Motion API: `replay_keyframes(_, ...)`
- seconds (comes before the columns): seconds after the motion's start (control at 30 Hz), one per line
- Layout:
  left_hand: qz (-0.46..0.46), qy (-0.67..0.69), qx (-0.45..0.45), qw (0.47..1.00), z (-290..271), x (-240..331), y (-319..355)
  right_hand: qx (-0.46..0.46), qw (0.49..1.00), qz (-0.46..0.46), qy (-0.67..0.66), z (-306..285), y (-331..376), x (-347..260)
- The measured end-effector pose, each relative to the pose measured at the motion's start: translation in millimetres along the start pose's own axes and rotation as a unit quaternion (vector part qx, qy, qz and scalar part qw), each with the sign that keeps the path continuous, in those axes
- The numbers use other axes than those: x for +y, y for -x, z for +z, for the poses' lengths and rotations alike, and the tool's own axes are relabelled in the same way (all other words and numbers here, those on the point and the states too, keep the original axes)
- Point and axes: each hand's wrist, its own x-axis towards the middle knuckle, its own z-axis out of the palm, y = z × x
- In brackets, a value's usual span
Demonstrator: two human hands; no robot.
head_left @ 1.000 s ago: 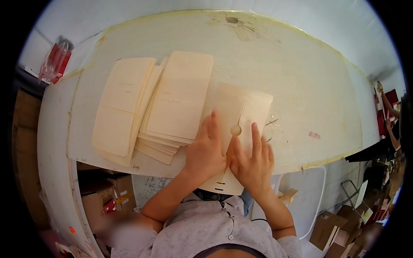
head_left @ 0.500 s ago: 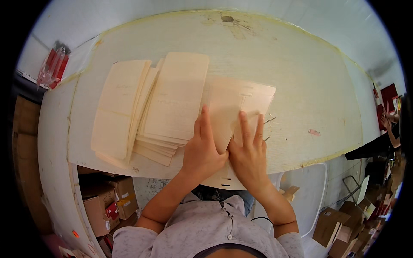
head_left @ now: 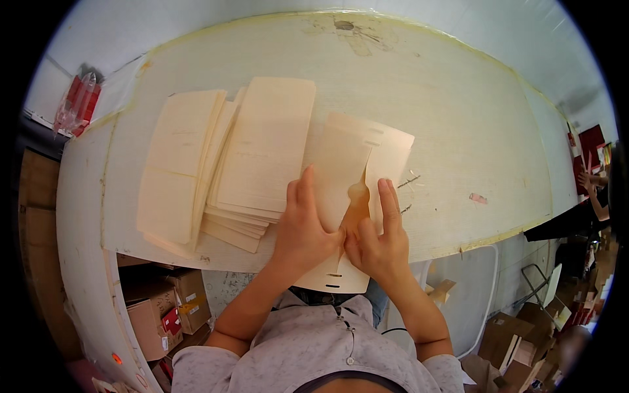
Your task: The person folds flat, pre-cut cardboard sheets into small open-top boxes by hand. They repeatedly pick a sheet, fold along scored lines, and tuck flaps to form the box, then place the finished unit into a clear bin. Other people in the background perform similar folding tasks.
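A cream die-cut cardboard sheet (head_left: 367, 154) lies on the pale work table (head_left: 445, 105), its near end hanging over the table's front edge. My left hand (head_left: 303, 229) presses flat on its left flap. My right hand (head_left: 379, 239) presses flat on its right flap, fingers spread. The two flaps meet along a centre seam between my hands. A fanned stack of similar flat cream sheets (head_left: 262, 150) lies just to the left, and a second stack (head_left: 175, 170) lies further left.
A red packet (head_left: 77, 101) sits at the table's far left corner. Cardboard boxes (head_left: 171, 311) stand under the table at left, more boxes (head_left: 504, 347) on the floor at right. Another person's hand (head_left: 590, 180) shows at the far right edge.
Both hands have slid a little along the sheet, flattening the folded flaps; the sheet's far end now lies flatter and further up the table.
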Motion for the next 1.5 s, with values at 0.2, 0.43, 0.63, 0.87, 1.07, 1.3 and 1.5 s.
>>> replay_keyframes(0.2, 0.006, -0.017, 0.02, 1.0, 7, 1, -1, -0.006, 0.99, 0.094, -0.107, -5, -7, -10)
replay_keyframes(0.43, 0.02, -0.015, 0.057, 0.998, 21, 10, 2, 0.092, 0.971, 0.197, -0.098, 16, -7, -13)
replay_keyframes(0.63, 0.067, -0.01, 0.089, 0.994, 29, 9, 4, 0.14, 0.955, 0.228, -0.129, 24, -3, -3)
replay_keyframes(0.87, 0.031, 0.033, 0.035, 0.998, 37, 10, 13, 0.159, 0.928, 0.304, -0.146, 19, -12, -2)
replay_keyframes(1.07, 0.039, 0.045, 0.055, 0.997, 34, 7, 14, 0.111, 0.923, 0.331, -0.161, 11, -17, -5)
replay_keyframes(1.3, 0.079, 0.05, 0.07, 0.993, 33, 1, 8, 0.189, 0.899, 0.312, -0.241, 23, -11, -1)
replay_keyframes(1.5, 0.074, 0.035, 0.027, 0.996, 26, -3, 7, 0.079, 0.933, 0.264, -0.231, 11, -6, 9)
